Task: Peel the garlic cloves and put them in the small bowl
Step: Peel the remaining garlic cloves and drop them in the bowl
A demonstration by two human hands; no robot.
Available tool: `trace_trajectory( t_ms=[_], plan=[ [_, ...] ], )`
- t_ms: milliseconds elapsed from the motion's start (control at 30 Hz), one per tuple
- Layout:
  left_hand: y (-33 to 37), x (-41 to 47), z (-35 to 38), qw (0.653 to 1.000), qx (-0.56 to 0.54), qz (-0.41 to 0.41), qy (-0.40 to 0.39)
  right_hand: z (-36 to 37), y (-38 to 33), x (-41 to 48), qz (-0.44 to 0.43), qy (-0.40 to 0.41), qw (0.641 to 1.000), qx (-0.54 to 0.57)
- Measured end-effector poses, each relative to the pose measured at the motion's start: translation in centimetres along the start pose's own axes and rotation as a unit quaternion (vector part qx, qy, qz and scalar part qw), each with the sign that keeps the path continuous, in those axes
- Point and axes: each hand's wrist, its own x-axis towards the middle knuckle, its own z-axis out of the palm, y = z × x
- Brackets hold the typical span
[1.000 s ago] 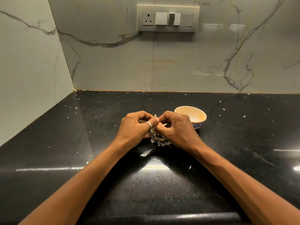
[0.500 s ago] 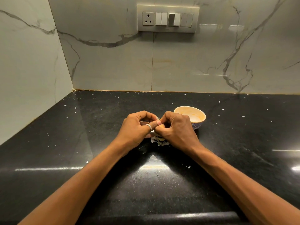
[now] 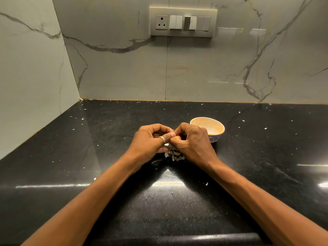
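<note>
My left hand (image 3: 150, 139) and my right hand (image 3: 192, 141) meet at the middle of the black counter, fingers curled, pinching a garlic clove (image 3: 172, 132) between their fingertips. The clove is almost wholly hidden by the fingers. Below the hands lies a small heap of white garlic skins and cloves (image 3: 174, 155). The small bowl (image 3: 209, 127), cream inside with a blue patterned outside, stands just right of and behind my right hand.
The black counter (image 3: 106, 139) is dotted with white skin flecks. Marble walls close it off at the back and on the left. A switch panel with a socket (image 3: 182, 22) is on the back wall.
Both hands stay in place over the skins, with only small finger shifts as they work on the clove. The bowl has not moved.
</note>
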Motion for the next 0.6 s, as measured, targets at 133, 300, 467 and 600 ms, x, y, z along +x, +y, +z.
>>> trace_trajectory(
  t_ms=[133,300,467,600],
  plan=[
    [-0.32,0.17,-0.03,1.000,0.026,0.009,-0.001,-0.22,0.02,0.33,0.027,-0.008,0.999,0.037],
    [-0.22,0.14,-0.15,0.998,0.036,0.022,-0.035,-0.40,0.46,0.83,0.105,-0.023,0.987,0.122],
    [-0.55,0.37,-0.67,0.996,0.085,0.038,-0.017,-0.40,0.49,0.86,0.147,-0.051,0.970,0.185],
    [-0.63,0.46,-0.91,0.994,0.103,0.043,-0.008,-0.32,0.74,0.93,0.192,-0.084,0.949,0.235]
  ],
)
